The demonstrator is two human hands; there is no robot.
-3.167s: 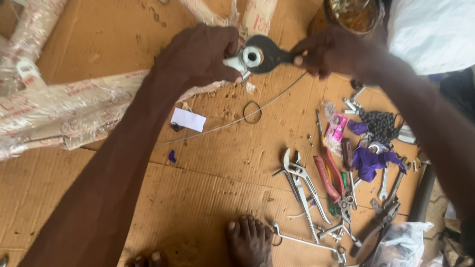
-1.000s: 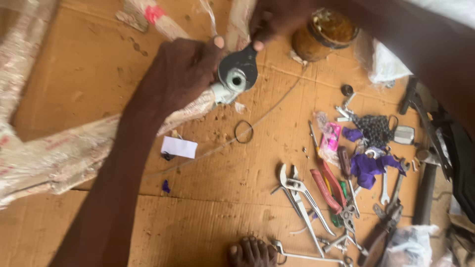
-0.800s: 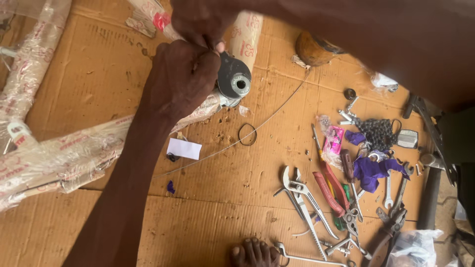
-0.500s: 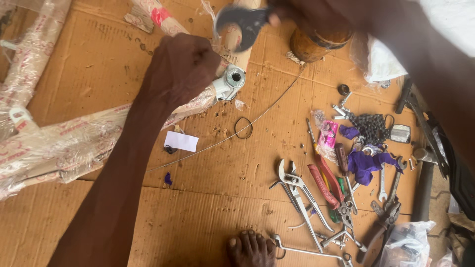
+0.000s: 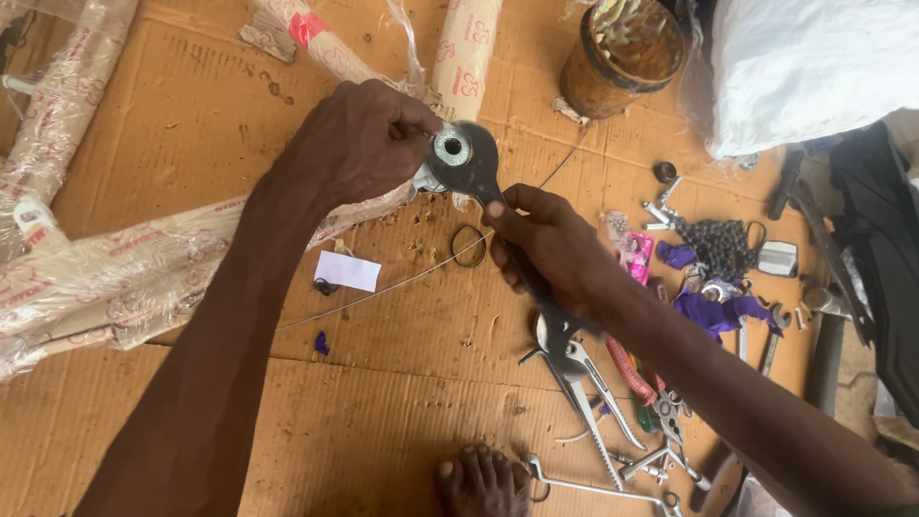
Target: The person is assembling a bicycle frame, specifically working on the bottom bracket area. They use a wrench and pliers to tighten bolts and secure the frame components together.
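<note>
Wrench (image 5: 476,177), a flat dark one, sits with its ring-shaped head over a shiny metal fitting (image 5: 451,148) at the junction of a plastic-wrapped bicycle frame (image 5: 144,273) lying on brown cardboard (image 5: 383,421). Its long axis runs diagonally, head pointing up and left toward the frame, handle slanting down and right into the right hand (image 5: 550,251), which is clenched around that handle. The left hand (image 5: 356,144) closes its fingers on the fitting and the wrapped tube just beside the wrench head.

Below the two hands, a thin wire (image 5: 402,285) crosses the cardboard, with a small dark ring (image 5: 468,246) and a white paper slip (image 5: 347,271) near it. To the right lies a scatter of tools: pliers (image 5: 584,369), spanners, a chain (image 5: 720,249), purple scraps (image 5: 713,311) and a pink packet (image 5: 634,257). A rusty tin (image 5: 622,53) stands at the top, next to a white sack (image 5: 804,67). A bare foot (image 5: 481,479) shows at the bottom edge. The right forearm covers part of the tool pile.
</note>
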